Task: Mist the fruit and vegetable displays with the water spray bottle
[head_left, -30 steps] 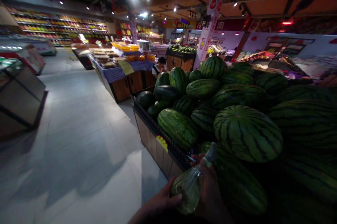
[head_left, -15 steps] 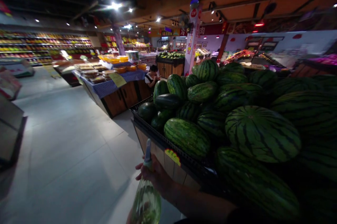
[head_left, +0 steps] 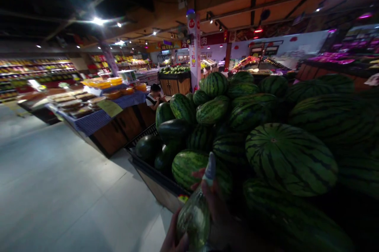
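Note:
Both my hands are on a clear plastic bag (head_left: 194, 216) with pale green contents that I cannot make out. My right hand (head_left: 217, 200) is closed round its narrow gathered neck, and a greyish tip sticks up above the fingers. Lower down, my left hand (head_left: 174, 234) wraps the side of the bag, partly cut off by the bottom edge. Just behind the bag lies a striped watermelon (head_left: 186, 165) at the front corner of a heap. A rounder watermelon (head_left: 290, 157) sits to the right, with many more around it.
A black crate edge (head_left: 148, 169) on a wooden stand bounds the heap. Pale floor tiles (head_left: 74, 189) stretch to the left. Beyond stands a cloth-covered table (head_left: 91, 124) with packed food, and a person (head_left: 154, 96) is low beside it. A pillar (head_left: 194, 55) rises behind.
My view has turned right. Both hands and the bag have moved right, from over the floor to in front of the watermelons, and more of my left hand shows.

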Demonstrator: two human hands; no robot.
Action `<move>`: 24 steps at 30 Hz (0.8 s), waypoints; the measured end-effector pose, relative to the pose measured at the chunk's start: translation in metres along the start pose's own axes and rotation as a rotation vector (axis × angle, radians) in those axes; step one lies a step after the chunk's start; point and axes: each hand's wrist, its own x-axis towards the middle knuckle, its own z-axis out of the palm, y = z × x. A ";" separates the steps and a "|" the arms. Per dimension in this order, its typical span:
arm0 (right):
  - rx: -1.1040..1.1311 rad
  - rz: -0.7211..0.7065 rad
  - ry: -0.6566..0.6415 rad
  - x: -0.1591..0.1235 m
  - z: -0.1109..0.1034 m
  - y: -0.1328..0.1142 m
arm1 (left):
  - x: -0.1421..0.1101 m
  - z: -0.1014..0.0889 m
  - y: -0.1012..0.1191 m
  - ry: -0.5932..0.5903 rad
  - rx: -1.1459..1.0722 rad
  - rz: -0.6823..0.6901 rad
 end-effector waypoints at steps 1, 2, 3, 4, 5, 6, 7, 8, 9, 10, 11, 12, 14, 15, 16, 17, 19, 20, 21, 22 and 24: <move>-0.004 -0.054 0.039 0.008 -0.013 -0.007 | 0.017 0.011 0.006 -0.108 -0.008 0.012; -0.005 -0.104 0.072 0.016 -0.026 -0.013 | 0.033 0.022 0.012 -0.229 -0.014 0.025; -0.001 -0.152 0.114 0.024 -0.039 -0.019 | 0.048 0.033 0.019 -0.354 -0.015 0.035; 0.005 -0.188 0.152 0.031 -0.052 -0.024 | 0.062 0.045 0.026 -0.474 -0.009 0.042; 0.008 -0.212 0.189 0.038 -0.063 -0.030 | 0.075 0.056 0.033 -0.575 0.000 0.044; 0.006 -0.227 0.225 0.044 -0.074 -0.035 | 0.085 0.067 0.041 -0.651 0.009 0.043; 0.002 -0.239 0.265 0.049 -0.082 -0.040 | 0.093 0.076 0.048 -0.701 0.014 0.038; -0.001 -0.253 0.307 0.054 -0.088 -0.045 | 0.100 0.085 0.055 -0.733 0.015 0.030; -0.004 -0.264 0.345 0.057 -0.092 -0.050 | 0.106 0.092 0.062 -0.759 0.009 0.024; -0.008 -0.271 0.377 0.060 -0.095 -0.055 | 0.112 0.098 0.067 -0.782 -0.001 0.024; -0.009 -0.279 0.411 0.063 -0.095 -0.061 | 0.117 0.102 0.072 -0.805 -0.007 0.028; -0.007 -0.285 0.440 0.066 -0.095 -0.065 | 0.122 0.105 0.076 -0.823 -0.008 0.032; -0.002 -0.284 0.482 0.073 -0.090 -0.073 | 0.133 0.108 0.081 -0.838 -0.002 0.032; 0.000 -0.278 0.499 0.077 -0.086 -0.076 | 0.139 0.107 0.082 -0.836 0.006 0.031; 0.000 -0.270 0.513 0.083 -0.081 -0.078 | 0.145 0.105 0.084 -0.834 0.013 0.031; -0.004 -0.260 0.522 0.089 -0.075 -0.079 | 0.151 0.103 0.085 -0.826 0.012 0.031; -0.015 -0.243 0.527 0.104 -0.060 -0.078 | 0.162 0.093 0.089 -0.794 0.006 0.022; -0.020 -0.237 0.521 0.112 -0.051 -0.076 | 0.166 0.087 0.092 -0.768 -0.003 0.015; -0.021 -0.231 0.506 0.122 -0.040 -0.073 | 0.171 0.078 0.096 -0.741 -0.012 0.007; -0.020 -0.221 0.482 0.131 -0.029 -0.070 | 0.176 0.069 0.100 -0.712 -0.021 -0.003; -0.019 -0.200 0.407 0.152 -0.002 -0.061 | 0.186 0.045 0.111 -0.652 -0.020 -0.018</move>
